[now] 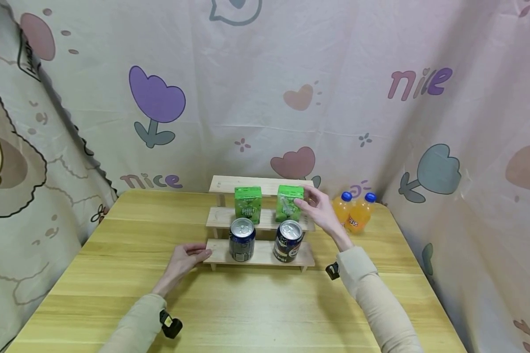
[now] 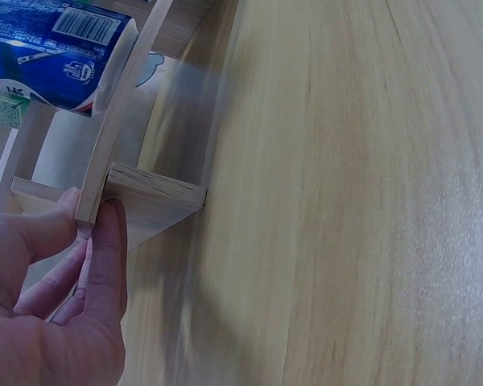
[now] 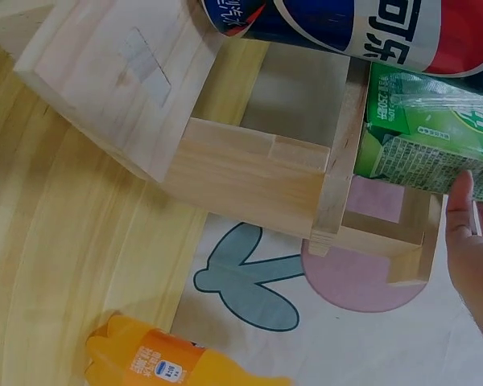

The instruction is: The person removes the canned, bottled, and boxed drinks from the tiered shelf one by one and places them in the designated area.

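Observation:
A three-tier wooden display stand [image 1: 261,251] stands on the table. My left hand [image 1: 185,262] pinches the left end of its lowest board, thumb on top and fingers underneath, as the left wrist view shows. On the middle tier are two green drink cartons, a left one [image 1: 248,203] and a right one [image 1: 287,203]. My right hand [image 1: 320,208] holds the right carton at its right side, the thumb toward its front; some fingers are hidden behind it. Two dark blue soda cans, a left one [image 1: 242,240] and a right one [image 1: 288,241], stand upright on the lowest tier.
Two orange soda bottles with blue caps, one [image 1: 359,213] in front of the other [image 1: 342,206], stand right of the stand, near my right forearm. A printed cloth [image 1: 247,98] hangs behind the wooden table [image 1: 265,309]. The top tier [image 1: 225,184] rises behind the cartons.

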